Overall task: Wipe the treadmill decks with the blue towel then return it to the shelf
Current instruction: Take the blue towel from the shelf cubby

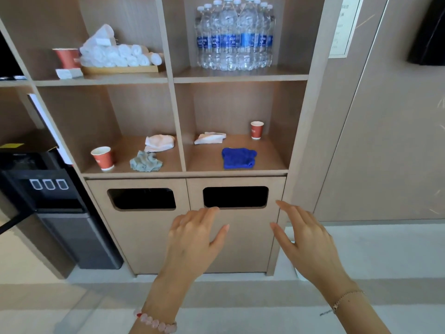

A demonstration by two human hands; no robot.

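The left hand (195, 239) was open, holding nothing. The blue towel (238, 158) lay in the lower right box of the shelf (269, 162), above both hands. The right hand (305, 237) was open too. I think it was best to grab the whole towel at once. No treadmill showed anywhere.

- Top left: rolled white towels (120, 55) stacked on a wooden tray (120, 69); red paper cup (67, 58) just left of the tray, small white packet (69, 73) in front of the cup.
- Top right: water bottles (234, 34), blue labels, upright, packed close.
- Lower left: second red cup (103, 157), crumpled grey cloth (145, 161) beside it, white cloth (159, 142) behind.
- Lower right: white rag (210, 138); third red cup (257, 130) to its right.
- Below: left bin door (134, 237) and right bin door (248, 256), each with a dark slot.
- Far left: black water dispenser (55, 201).
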